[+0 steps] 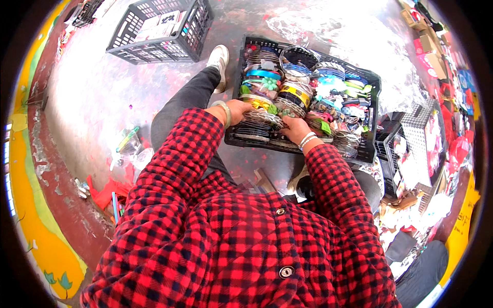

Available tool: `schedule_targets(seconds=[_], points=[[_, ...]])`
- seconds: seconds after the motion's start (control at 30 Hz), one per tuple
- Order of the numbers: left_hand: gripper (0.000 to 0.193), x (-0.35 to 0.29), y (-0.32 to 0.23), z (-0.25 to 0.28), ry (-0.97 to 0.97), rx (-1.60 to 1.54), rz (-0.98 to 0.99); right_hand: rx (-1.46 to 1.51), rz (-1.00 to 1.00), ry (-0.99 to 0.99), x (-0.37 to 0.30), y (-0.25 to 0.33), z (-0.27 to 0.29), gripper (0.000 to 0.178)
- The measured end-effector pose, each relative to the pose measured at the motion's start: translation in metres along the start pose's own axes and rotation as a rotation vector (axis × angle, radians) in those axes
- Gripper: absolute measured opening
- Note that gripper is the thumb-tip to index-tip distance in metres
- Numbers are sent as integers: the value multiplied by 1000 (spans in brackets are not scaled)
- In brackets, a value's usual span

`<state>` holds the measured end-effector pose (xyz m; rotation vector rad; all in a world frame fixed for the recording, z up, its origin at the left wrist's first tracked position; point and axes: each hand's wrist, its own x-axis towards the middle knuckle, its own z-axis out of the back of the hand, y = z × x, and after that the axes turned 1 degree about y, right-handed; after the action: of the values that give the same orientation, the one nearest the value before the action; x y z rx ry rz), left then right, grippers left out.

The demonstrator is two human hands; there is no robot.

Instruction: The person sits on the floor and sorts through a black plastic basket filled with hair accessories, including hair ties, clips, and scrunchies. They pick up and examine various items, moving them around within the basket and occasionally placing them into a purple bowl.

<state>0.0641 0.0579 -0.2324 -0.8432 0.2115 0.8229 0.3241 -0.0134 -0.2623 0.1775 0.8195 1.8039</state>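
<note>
In front of me sits a black plastic crate (372,110) packed with rows of headbands (295,95), some plain and thin, others in blue, yellow and green with bows or flowers. My left hand (236,111), a pale bangle at its wrist, closes on the left end of a near-left stack of thin headbands (261,119). At that stack's right end is my right hand (297,129), with white bracelets, its fingers curled against the bands. Both hands' fingertips are partly hidden among the headbands.
A second black crate (192,38) with flat white packs stands at the far left. Plastic bags (131,154) and red scraps (105,192) litter the floor on the left. Cartons (431,49), another crate (389,146) and loose goods crowd the right side.
</note>
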Motion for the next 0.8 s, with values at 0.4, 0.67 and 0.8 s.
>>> schedule_targets(seconds=[0.4,0.67,0.8], points=[[19,16,7,-13,-79,425,72,-187,-53,101,16,7,-22,22],[24,28,15,-25,-2,256,240,-157,-155,99,20,8,-22,18],[24,15,-3,-19,24,182,147,-152,-124,111,18,7,-21,19]])
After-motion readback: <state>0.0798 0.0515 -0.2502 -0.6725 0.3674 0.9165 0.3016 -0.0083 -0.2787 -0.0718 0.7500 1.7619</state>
